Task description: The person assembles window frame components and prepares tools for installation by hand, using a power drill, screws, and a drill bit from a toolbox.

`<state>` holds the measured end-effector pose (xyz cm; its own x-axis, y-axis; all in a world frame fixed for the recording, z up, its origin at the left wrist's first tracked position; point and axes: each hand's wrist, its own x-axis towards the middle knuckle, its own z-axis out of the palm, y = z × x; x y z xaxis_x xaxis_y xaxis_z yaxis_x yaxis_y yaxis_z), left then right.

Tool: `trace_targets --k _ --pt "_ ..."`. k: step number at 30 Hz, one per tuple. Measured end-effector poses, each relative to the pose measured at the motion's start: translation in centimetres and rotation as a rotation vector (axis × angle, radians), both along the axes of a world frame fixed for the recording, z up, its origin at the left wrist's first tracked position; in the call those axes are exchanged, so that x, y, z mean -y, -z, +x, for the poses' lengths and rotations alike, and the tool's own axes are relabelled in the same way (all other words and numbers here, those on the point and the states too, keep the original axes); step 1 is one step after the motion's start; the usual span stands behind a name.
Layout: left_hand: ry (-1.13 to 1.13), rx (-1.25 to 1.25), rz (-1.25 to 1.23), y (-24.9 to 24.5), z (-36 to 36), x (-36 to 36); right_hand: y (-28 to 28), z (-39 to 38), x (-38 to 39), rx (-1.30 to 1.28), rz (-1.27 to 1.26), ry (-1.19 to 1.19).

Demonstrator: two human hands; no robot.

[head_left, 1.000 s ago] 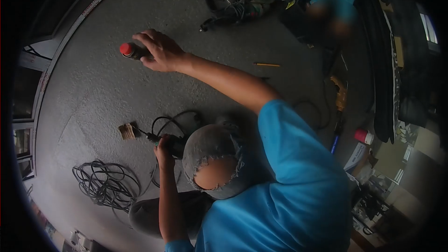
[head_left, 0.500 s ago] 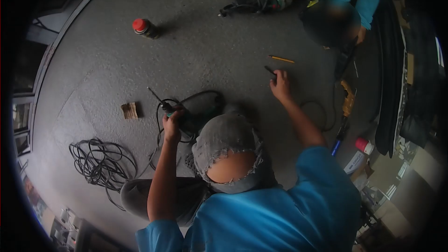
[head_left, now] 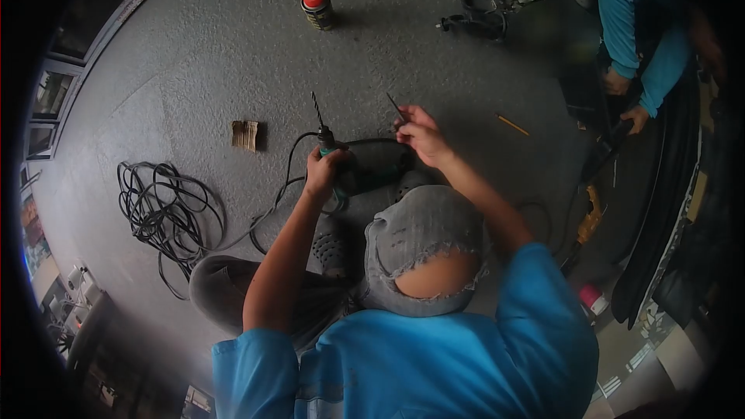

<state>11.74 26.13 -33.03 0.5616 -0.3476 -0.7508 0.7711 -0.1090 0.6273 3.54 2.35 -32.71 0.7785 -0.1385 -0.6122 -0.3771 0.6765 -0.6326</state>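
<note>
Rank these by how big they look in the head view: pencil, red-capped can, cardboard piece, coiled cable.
1. Coiled cable
2. Can
3. Cardboard
4. Pencil

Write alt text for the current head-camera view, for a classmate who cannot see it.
Seen from above, a person in a blue shirt holds a power drill in the left hand and a thin dark rod in the right hand. On the grey floor around them are a tangled black cable, a piece of cardboard, a red-capped can and a pencil.
</note>
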Motion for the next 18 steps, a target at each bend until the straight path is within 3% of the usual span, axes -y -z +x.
trace_targets --k 2,9,11,12,14,18 --pt "0.028 0.005 0.033 -1.0 0.0 0.4 -0.7 3.0 -3.1 0.117 -0.04 -0.134" --pt "-0.026 0.042 0.079 -1.2 -0.2 0.9 0.6 5.2 -7.5 0.279 0.059 -0.117" --pt "0.039 0.056 0.075 -1.2 0.0 1.0 2.1 5.1 -7.9 0.432 -0.528 -0.168" --pt "0.04 0.055 0.078 -1.3 -0.1 1.2 1.6 5.1 -7.8 0.43 -0.525 -0.168" --pt "0.036 0.092 0.087 -1.5 0.1 1.8 -0.2 5.2 -7.1 0.493 -0.869 -0.244" --pt "0.08 0.087 0.058 -1.6 0.4 2.0 -0.6 4.5 -6.7 0.466 -0.732 -0.147"
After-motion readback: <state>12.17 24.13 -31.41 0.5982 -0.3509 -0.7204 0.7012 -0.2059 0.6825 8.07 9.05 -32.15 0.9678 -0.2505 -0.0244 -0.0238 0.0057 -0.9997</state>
